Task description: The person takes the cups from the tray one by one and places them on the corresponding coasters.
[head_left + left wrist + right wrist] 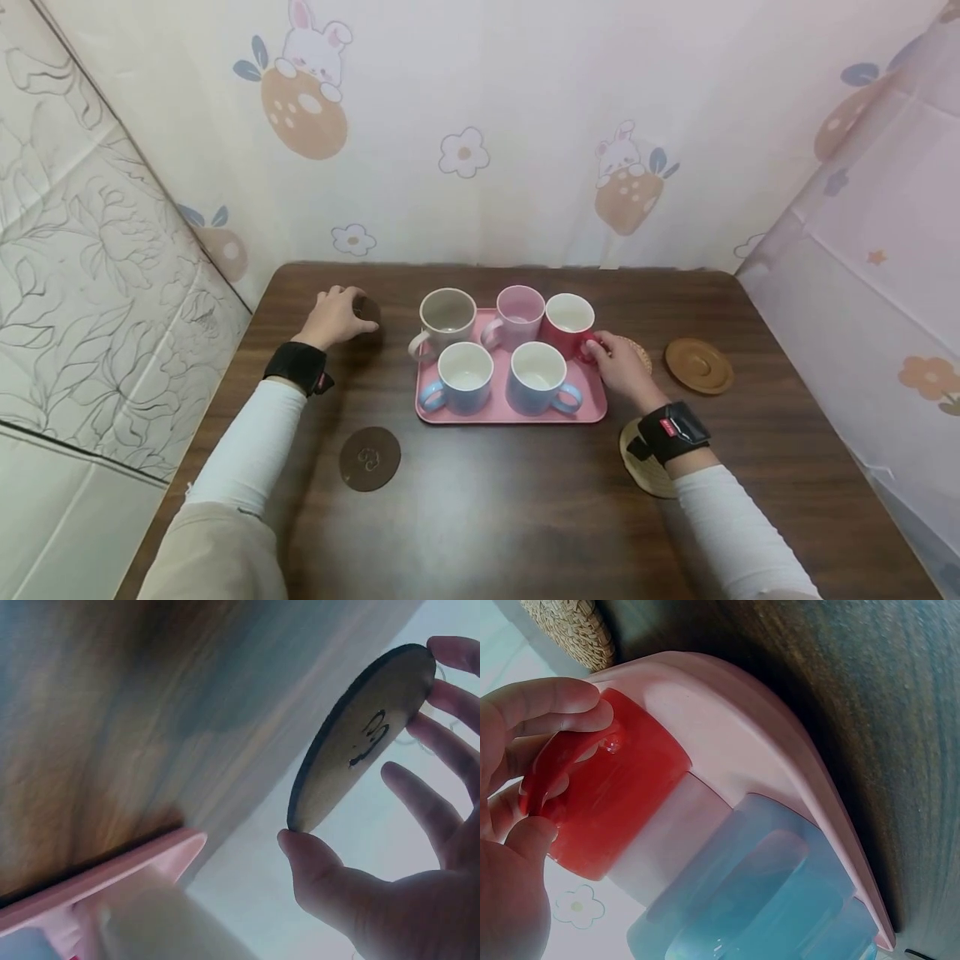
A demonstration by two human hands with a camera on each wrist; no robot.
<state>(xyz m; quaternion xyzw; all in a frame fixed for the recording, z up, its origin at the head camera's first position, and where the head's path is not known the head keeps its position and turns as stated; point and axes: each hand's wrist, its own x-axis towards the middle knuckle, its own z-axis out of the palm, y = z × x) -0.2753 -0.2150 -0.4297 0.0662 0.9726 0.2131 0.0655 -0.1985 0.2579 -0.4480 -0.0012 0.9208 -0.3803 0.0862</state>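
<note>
Five mugs are standing on the pink tray point(592, 410) at the middle of the dark wooden table point(510, 517): a beige mug point(447, 320), a pink mug point(519, 315) and a red mug point(568, 323) in the far row, two blue mugs point(463, 377) point(537, 378) in the near row. You are holding the red mug with your right hand point(621, 367), the fingers curling around its handle point(555, 761) at the tray's right edge. Your left hand point(334, 317) is gripping a dark round coaster point(363, 736) by its rim, thumb on one side and fingertips point(457, 652) on the other, tilted on edge just left of the beige mug. A second dark coaster point(369, 458) is lying flat on the near left of the table, well apart from the tray. A woven coaster point(642, 353) is lying partly hidden behind your right hand, a brown saucer-like coaster point(699, 365) is sitting further right, and another woven coaster point(643, 473) is showing under your right wrist. Printed curtains point(480, 133) are enclosing the table on three sides.
</note>
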